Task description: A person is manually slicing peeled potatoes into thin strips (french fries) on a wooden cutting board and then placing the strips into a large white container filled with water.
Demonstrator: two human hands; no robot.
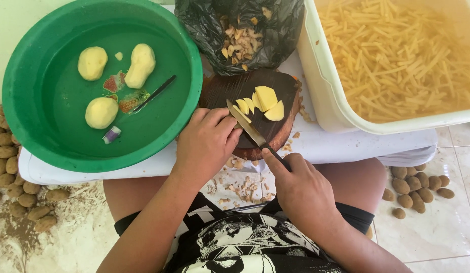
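**Knife on potato, dark round board**

Peeled potato (243, 107), part-sliced, lies at the centre of the round wooden cutting board (247, 88). Cut slices (268, 101) fan toward 2 o'clock from it. Its uncut end sits under the left hand (207, 139), fingers (222, 124) clenched down on it; how much is left cannot be seen.

Knife (247, 126) in the right hand (300, 192), fingers wrapped round the dark handle. Long axis runs 10 to 4 o'clock: tip toward 10, handle toward 4. Blade rests against the potato, just beside the left fingertips. Potato lies toward 11 o'clock from the right hand; left hand is the nearer.

Outward: black bag of peelings (240, 38) at 12 o'clock of the board. Green basin (101, 83) at 9 o'clock, holding water, three peeled potatoes (101, 112) and a peeler (154, 94). White tub of cut sticks (402, 55) at 2 o'clock. White counter (346, 144) carries all. Unpeeled potatoes (414, 189) on the floor either side.
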